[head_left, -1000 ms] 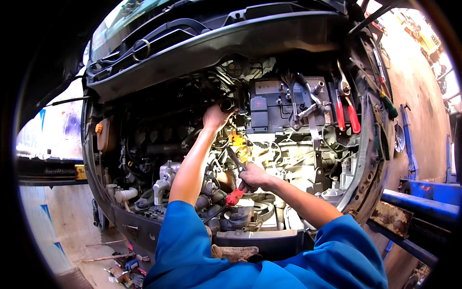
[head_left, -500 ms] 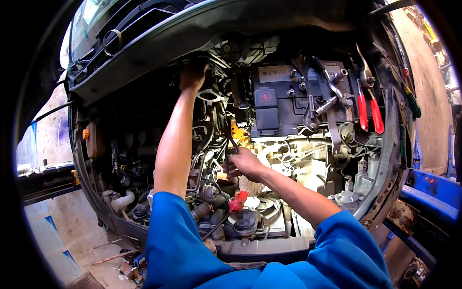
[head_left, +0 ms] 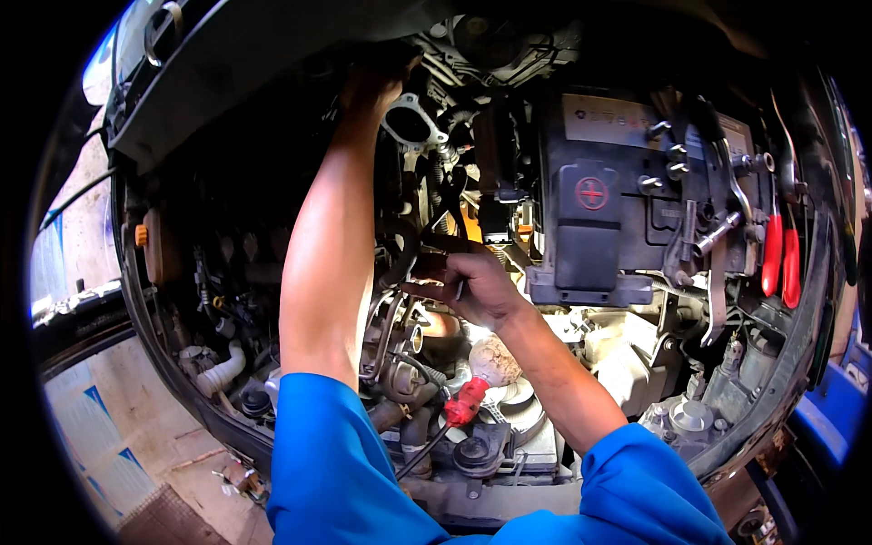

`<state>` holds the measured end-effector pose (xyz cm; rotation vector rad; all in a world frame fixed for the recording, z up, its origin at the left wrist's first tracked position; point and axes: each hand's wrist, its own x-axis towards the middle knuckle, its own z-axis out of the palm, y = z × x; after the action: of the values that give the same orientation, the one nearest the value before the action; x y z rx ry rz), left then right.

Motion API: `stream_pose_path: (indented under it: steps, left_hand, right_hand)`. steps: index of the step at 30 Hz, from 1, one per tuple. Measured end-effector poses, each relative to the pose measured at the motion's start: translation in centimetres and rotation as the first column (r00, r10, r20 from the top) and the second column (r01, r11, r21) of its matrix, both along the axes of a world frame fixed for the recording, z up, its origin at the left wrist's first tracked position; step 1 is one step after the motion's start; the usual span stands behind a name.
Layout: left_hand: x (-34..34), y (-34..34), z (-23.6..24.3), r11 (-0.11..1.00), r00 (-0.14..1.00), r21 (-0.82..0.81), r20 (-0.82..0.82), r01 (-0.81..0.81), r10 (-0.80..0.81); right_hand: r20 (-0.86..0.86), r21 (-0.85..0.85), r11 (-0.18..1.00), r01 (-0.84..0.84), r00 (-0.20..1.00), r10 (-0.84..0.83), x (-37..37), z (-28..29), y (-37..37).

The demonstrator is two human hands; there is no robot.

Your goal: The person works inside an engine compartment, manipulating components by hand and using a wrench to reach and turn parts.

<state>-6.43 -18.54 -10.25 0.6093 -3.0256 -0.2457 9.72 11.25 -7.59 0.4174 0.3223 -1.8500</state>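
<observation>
My left hand (head_left: pixel 377 86) reaches deep into the back of the engine bay, behind a metal flange with an oval opening (head_left: pixel 411 122). It lies in shadow, and its fingers are hidden. My right hand (head_left: pixel 477 283) is over the middle of the engine, fingers stretched to the left and apart. They are beside a curved black hose (head_left: pixel 400 254) and just below dark crossed bars (head_left: pixel 447 213) that look like a plier-type tool. Below that hand, a lit work lamp (head_left: pixel 490 361) with a red handle (head_left: pixel 467 402) lies among the hoses.
A black battery (head_left: pixel 590 245) stands at the right, with sockets, bolts and a ratchet (head_left: pixel 731 173) on top. Red-handled pliers (head_left: pixel 781 250) rest at its right edge. The raised hood (head_left: pixel 227 73) overhangs the back. The front crossmember (head_left: pixel 509 500) runs close to me.
My view has shifted left and closer, so the battery appears farther right. My right hand's fingers have spread near the dark crossed bars. My left hand stays deep at the back.
</observation>
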Motion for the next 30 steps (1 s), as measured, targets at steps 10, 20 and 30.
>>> stream_pose_path:
  steps: [10, 20, 30]
  left_hand:
    - [-1.6, 9.3, 4.4, 0.956, 0.942, -0.198, 0.216, -0.216, 0.258]
    - [-4.3, 9.1, 2.0, 0.981, 0.992, -0.177, 0.088, -0.078, 0.095]
    - [-3.3, 7.3, 0.7, 0.99, 0.997, -0.124, -0.043, 0.06, -0.066]
  right_hand:
    - [0.154, -0.265, 0.961, 0.083, 0.987, -0.043, 0.5, -4.0, 0.4]
    - [0.015, -0.563, 0.825, 0.057, 0.998, -0.059, -0.2, -6.8, 0.1]
    - [-0.048, -0.376, 0.926, -0.006, 0.999, -0.013, 0.1, -7.2, 0.0]
